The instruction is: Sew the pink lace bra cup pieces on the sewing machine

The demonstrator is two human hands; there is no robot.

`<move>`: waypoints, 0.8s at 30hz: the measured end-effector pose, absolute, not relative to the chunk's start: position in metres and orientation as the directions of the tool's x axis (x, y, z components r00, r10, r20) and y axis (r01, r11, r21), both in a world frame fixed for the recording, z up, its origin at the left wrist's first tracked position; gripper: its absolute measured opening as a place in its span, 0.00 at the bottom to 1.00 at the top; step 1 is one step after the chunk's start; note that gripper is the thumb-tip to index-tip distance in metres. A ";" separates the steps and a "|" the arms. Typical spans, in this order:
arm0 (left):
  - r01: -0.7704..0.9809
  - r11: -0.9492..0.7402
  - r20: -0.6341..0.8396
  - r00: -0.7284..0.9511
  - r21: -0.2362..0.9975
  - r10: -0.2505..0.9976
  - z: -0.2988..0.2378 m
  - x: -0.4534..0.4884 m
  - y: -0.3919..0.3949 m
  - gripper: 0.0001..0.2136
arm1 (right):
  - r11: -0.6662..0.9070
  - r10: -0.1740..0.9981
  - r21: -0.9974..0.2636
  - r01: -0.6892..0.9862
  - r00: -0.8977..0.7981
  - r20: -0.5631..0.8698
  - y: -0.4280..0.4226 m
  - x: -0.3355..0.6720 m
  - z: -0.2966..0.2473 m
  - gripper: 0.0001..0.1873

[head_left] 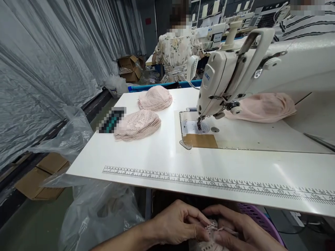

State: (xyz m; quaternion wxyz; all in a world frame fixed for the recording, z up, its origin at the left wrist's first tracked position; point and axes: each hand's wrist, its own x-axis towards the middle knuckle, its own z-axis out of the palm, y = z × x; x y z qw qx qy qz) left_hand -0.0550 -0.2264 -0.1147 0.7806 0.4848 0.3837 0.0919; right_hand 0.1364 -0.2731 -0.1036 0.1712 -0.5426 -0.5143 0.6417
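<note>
Below the front edge of the sewing table, my left hand (180,223) and my right hand (235,226) pinch a piece of pale pink lace fabric (211,240) between them. Its lower part runs out of view. On the tabletop lies a stack of pink lace pieces (140,125), with a second pile of pink cup-shaped pieces (155,97) behind it. More pink fabric (264,108) is heaped under the arm of the white sewing machine (220,80). No fabric lies beneath the machine's needle.
A printed ruler (209,181) runs along the table's front edge. Beneath it is a purple basket (259,223). Plastic bags (99,212) and a cardboard box (42,176) lie at the left. A person in a floral top (174,48) sits ahead; dark scissors-like metal (319,141) lies right.
</note>
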 end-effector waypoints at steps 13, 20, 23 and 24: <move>0.271 0.124 -0.277 0.655 0.954 0.703 -0.100 -0.063 -0.230 0.18 | -0.356 0.811 -0.858 0.370 -0.333 -0.480 -0.270 0.136 -0.109 0.12; 0.362 -0.021 -0.243 0.666 0.932 0.706 -0.088 -0.057 -0.229 0.12 | -0.252 0.847 -0.785 0.565 -0.263 -0.461 -0.268 0.138 -0.095 0.09; 0.387 -0.012 -0.264 0.649 0.922 0.714 -0.087 -0.057 -0.228 0.13 | -0.190 0.830 -0.754 0.629 -0.307 -0.466 -0.271 0.143 -0.095 0.09; 0.375 -0.029 -0.243 0.655 0.926 0.715 -0.089 -0.058 -0.228 0.13 | -0.167 0.823 -0.741 0.650 -0.322 -0.468 -0.272 0.145 -0.096 0.09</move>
